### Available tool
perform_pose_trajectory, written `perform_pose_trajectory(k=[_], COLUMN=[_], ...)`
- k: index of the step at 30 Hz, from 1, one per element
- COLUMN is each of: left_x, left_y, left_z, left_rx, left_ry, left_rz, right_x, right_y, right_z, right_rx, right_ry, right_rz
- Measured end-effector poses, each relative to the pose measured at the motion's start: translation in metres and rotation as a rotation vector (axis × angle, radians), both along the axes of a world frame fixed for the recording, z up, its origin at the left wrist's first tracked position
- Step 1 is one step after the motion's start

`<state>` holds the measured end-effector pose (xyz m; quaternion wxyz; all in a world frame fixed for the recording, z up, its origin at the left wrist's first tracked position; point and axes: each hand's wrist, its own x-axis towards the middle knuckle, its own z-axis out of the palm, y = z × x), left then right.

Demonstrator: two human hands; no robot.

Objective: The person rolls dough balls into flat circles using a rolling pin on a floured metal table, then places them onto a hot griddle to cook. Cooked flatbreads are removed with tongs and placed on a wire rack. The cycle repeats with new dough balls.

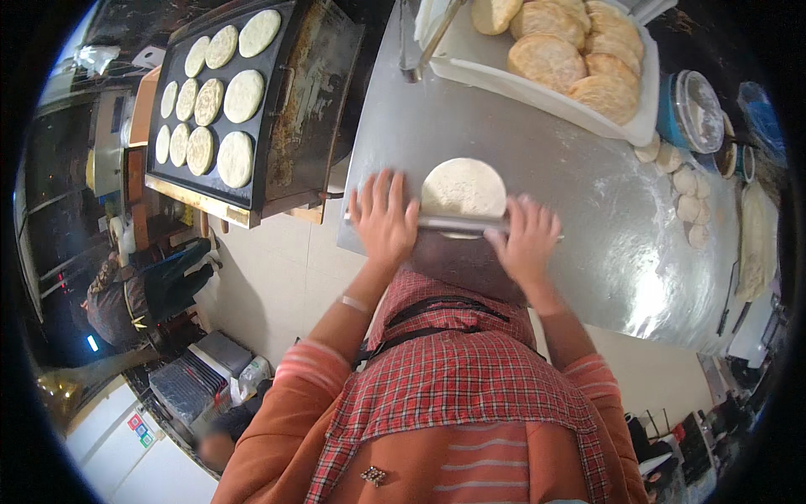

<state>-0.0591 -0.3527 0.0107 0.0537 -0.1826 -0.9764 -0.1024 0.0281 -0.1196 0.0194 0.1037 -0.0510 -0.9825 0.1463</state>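
A round, flattened piece of dough [464,187] lies near the front edge of the metal worktable [390,145]. Across its near part runs a slim rolling pin [463,223]. My left hand [384,220] lies flat on the pin's left end, its fingers spread and pointing away from me. At the other end, my right hand [526,236] rests on the pin with its fingers forward, somewhat blurred. Both palms press from above, and neither hand's fingers are closed around the pin. A little of the dough shows on the near side of the pin.
Left of the table, a griddle [211,148] carries several flat dough rounds. A white plastic bin [504,85] of browned flatbreads stands at the back. Dough balls [689,208], lidded tubs [699,113] and a long dough piece [755,242] are at right. A person [135,299] is at far left.
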Motion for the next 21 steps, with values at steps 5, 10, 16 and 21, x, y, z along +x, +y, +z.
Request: perform_pose_trajectory(k=[5,10,16,21], left_x=[-0.134,-0.073,-0.081,-0.098], left_y=[0.052,0.034,0.086,0.095], left_z=[-0.006,0.012,0.013,0.026], left_rx=[0.056,0.051,0.172,0.055], left_ry=[0.034,-0.099,-0.252,-0.644], left_rz=[-0.063,-0.305,-0.434,-0.597], right_x=[-0.101,-0.025,0.034,0.05], right_y=[0.03,-0.01,-0.02,-0.019], right_z=[-0.005,0.011,0.001,0.019], right_rx=[0.02,0.071,-0.109,-0.117], right_ry=[-0.061,-0.23,-0.128,-0.079], right_rz=[-0.278,-0.181,-0.149,-0.012])
